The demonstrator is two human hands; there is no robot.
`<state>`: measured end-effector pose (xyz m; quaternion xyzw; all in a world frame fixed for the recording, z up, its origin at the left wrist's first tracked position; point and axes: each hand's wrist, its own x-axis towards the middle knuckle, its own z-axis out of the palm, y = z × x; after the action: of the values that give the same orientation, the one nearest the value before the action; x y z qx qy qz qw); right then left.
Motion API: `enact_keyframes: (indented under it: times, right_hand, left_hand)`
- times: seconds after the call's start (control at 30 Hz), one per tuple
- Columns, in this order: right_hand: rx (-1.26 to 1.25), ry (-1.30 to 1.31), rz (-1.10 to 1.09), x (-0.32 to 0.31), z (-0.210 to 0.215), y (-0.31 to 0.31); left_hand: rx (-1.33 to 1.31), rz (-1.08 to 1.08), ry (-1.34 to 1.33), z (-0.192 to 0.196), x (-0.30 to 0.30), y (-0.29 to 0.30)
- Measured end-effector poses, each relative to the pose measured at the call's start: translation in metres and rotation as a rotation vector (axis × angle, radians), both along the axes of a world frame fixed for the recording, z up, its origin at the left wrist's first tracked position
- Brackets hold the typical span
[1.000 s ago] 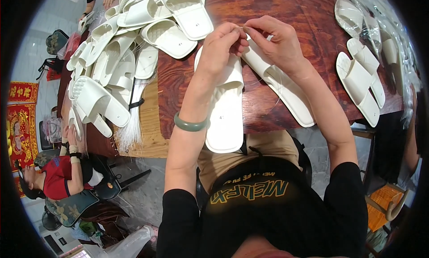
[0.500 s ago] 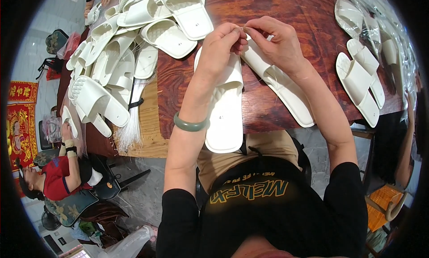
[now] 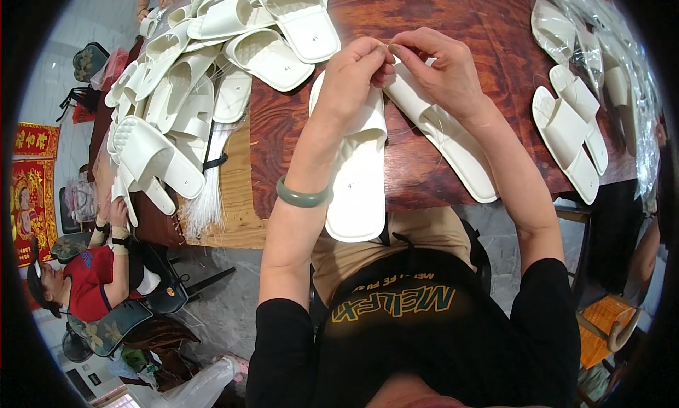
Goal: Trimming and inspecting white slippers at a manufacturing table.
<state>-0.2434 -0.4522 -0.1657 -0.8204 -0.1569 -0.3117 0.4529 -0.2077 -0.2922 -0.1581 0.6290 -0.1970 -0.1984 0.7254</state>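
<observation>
My left hand (image 3: 362, 63) and my right hand (image 3: 440, 67) meet at their fingertips over the table. Both pinch what looks like a thin, pale strand, barely visible between them. Beneath my left hand and forearm lies a white slipper (image 3: 356, 189), sole end toward me and jutting past the table edge. A second white slipper (image 3: 463, 157) slants to the right under my right hand, and fine clear thread shows over it. A bundle of white strands (image 3: 205, 203), bound with a black tie, hangs at the table's near left edge.
A heap of white slippers (image 3: 177, 90) covers the left of the table (image 3: 283, 139). To the right lie a pair of slippers (image 3: 566, 129) and slippers in clear plastic bags (image 3: 601, 40). A person in a red top (image 3: 92, 281) works at far left; others are partly visible at the edges.
My hands stay pinched together in nearly the same place. The person in red at the left has lowered the slipper and brought both hands to it.
</observation>
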Motion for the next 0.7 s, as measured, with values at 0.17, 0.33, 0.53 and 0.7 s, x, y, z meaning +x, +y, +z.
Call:
enact_keyframes:
  times: [0.17,0.33,0.53,0.7]
  right_hand:
    - [0.022,0.006,0.01,-0.0014,0.0004,0.0005]
    - [0.016,-0.034,0.003,0.001,-0.0027,-0.0008]
    - [0.009,-0.009,0.017,0.0004,-0.0026,-0.0011]
    - [-0.012,-0.037,-0.001,-0.0002,-0.0017,-0.0001]
  left_hand:
    - [0.022,0.004,-0.002,-0.0001,-0.0019,-0.0016]
    - [0.034,0.024,-0.021,0.0007,-0.0013,-0.0012]
    - [0.014,0.015,-0.01,-0.0007,-0.0005,-0.0008]
    - [0.026,0.019,-0.011,-0.0008,-0.0024,-0.0031]
